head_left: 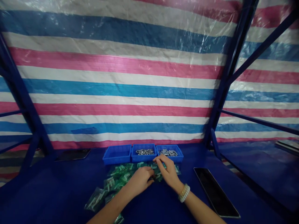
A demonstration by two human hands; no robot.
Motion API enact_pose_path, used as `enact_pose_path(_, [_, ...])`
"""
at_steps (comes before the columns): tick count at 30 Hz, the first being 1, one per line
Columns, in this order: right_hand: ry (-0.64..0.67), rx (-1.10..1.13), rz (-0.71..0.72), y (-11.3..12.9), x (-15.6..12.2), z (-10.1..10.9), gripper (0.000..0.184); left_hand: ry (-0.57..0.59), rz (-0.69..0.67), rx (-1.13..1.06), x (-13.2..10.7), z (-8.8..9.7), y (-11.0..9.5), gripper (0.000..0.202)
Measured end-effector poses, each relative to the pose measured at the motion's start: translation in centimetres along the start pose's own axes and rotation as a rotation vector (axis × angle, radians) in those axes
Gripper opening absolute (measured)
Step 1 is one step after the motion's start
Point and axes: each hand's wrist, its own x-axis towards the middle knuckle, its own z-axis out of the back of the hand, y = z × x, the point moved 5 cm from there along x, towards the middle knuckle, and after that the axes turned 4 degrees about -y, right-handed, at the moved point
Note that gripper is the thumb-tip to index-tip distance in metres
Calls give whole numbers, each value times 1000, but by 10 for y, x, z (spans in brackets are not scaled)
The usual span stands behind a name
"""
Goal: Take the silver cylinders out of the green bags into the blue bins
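Observation:
My left hand rests with curled fingers on a pile of small green plastic packets spread over the blue table. What its fingers hold is hidden. My right hand, with a pale beaded bracelet on the wrist, lies just right of it, fingers bent and pinching at a packet near the pile's far edge. Behind the hands stand three small blue trays: the left tray looks empty, the middle tray and the right tray each hold several small grey metal parts.
A dark phone or tablet lies face up to the right of my hands. Another dark flat device lies at the back left. Blue metal frame posts rise on both sides before a striped pink, blue and white tarp.

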Motion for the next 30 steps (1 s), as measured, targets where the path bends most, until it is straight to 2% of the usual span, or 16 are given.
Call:
enact_pose_path(3, [-1,-4,0,1,0,0,27,-20,17,-65,1,1,3,13])
enact_pose_path(6, [-7,3,10,2,-2,0,24,-147,79,-229,-1,13,6,18])
enact_pose_path(10, [4,8,42,7,-4,-2,20,-328,163,-662,-2,30,11,14])
enact_pose_path(13, [29,9,65,12,-6,-4,17,-391,245,-962,-2,34,15,8])
enact_pose_path(16, [25,29,64,16,-6,-4,17,-398,302,-1162,-3,34,15,13])
enact_pose_path(22, [84,137,92,28,-5,-3,23,-368,325,-1484,-4,32,12,18])
enact_pose_path(30, [96,197,73,26,-2,-2,15,-305,349,-1591,-5,25,10,17])
